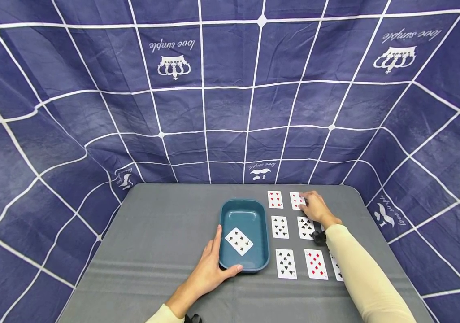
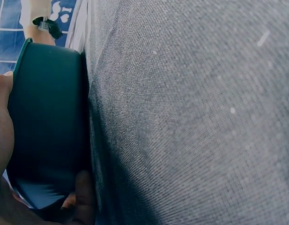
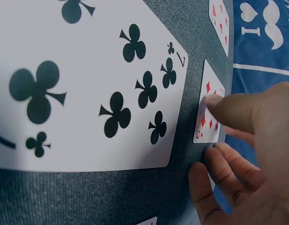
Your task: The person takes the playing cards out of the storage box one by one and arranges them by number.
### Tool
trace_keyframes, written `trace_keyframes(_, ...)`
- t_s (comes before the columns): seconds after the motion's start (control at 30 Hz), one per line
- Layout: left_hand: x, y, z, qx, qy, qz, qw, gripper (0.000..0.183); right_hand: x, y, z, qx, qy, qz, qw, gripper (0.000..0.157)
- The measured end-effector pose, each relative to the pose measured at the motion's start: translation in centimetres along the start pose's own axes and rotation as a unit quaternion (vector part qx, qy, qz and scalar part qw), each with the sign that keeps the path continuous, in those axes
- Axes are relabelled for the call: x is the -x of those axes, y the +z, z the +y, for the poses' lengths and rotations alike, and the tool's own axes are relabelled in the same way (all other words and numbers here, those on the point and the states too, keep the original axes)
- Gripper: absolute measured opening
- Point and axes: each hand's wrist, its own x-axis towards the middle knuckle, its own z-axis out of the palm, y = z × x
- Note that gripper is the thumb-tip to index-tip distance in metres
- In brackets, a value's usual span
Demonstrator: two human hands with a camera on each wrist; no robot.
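Observation:
My left hand [image 1: 210,267] grips the near left corner of a teal plastic tray [image 1: 244,204], with fingers along its left wall and thumb at the near rim. A spades card [image 1: 240,242] lies face up inside. At the back right, my right hand [image 1: 315,207] is at the right side of a six of diamonds [image 1: 294,200]. In the right wrist view its thumb [image 3: 238,110] overlaps that card, which lies flat, while the other fingers bend near the table beside it. A seven of clubs [image 3: 88,93] lies close to this wrist.
Face-up cards lie in rows right of the tray: a six of hearts [image 1: 275,199], spades cards [image 1: 280,227] and a diamonds card [image 1: 316,264]. My right sleeve partly covers a clubs card [image 1: 336,268]. Blue checked cloth [image 1: 230,107] walls the grey table [image 1: 165,224].

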Motion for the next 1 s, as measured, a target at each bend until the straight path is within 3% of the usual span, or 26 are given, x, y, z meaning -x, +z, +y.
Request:
trace_keyframes(0.27, -0.1, -0.2, 0.2, -0.007, 0.010, 0.002, 0.9999, 0.142, 1.3, -1.3, -2.8, -0.024, 0.006, 0.041, 0.999, 0.056)
trace_keyframes(0.37, -0.1, -0.2, 0.3, -0.008, 0.016, 0.006, 0.9998, 0.142, 2.3, -2.5, -4.8, -0.031, 0.010, 0.050, 0.998, 0.054)
trace_keyframes(0.5, 0.2, -0.2, 0.3, -0.008, 0.012, 0.005, 0.9999, 0.142, 3.9, -4.3, -7.9, -0.034, 0.021, 0.039, 0.998, 0.056)
trace_keyframes(0.63, 0.4, 0.0, 0.2, -0.014, 0.014, 0.003, 0.9998, 0.141, 5.1, -5.0, -9.7, -0.025, 0.031, 0.031, 0.999, 0.060)
trace_keyframes(1.0, 0.1, -0.6, 0.6, -0.011, -0.004, -0.001, 0.9999, 0.143, 6.0, -6.1, -12.9, -0.022, -0.014, 0.052, 0.998, 0.062)
